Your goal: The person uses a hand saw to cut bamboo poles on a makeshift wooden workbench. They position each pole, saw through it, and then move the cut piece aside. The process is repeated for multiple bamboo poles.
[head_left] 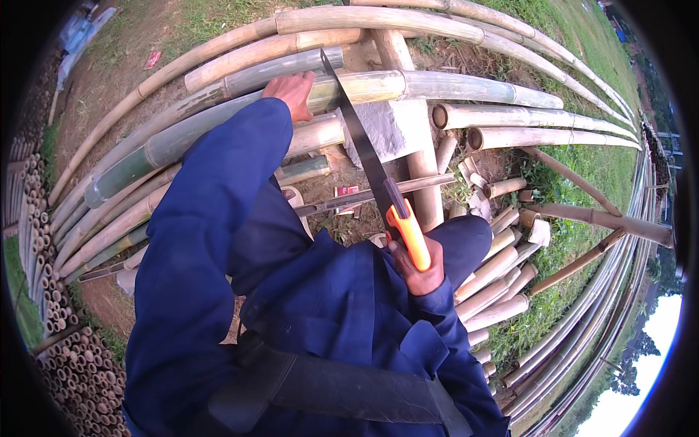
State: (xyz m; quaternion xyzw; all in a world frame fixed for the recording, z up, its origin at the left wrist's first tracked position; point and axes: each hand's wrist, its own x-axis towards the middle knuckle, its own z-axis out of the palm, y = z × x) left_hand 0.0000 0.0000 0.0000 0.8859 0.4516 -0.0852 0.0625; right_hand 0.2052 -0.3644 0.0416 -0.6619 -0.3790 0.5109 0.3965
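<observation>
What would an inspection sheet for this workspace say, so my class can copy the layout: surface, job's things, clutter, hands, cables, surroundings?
Surface: bare earth and grass; a log lies beneath the poles.
Job's things: handsaw with orange handle, its blade crossing a greenish bamboo pole in view; tooth contact unclear.
Clutter: short bamboo offcuts near the right knee; red packet on the ground.
Hands: left hand on the pole; right hand gripping the saw handle.
Cables: nothing seen.
Surroundings: stacked bamboo left; long poles right.
</observation>
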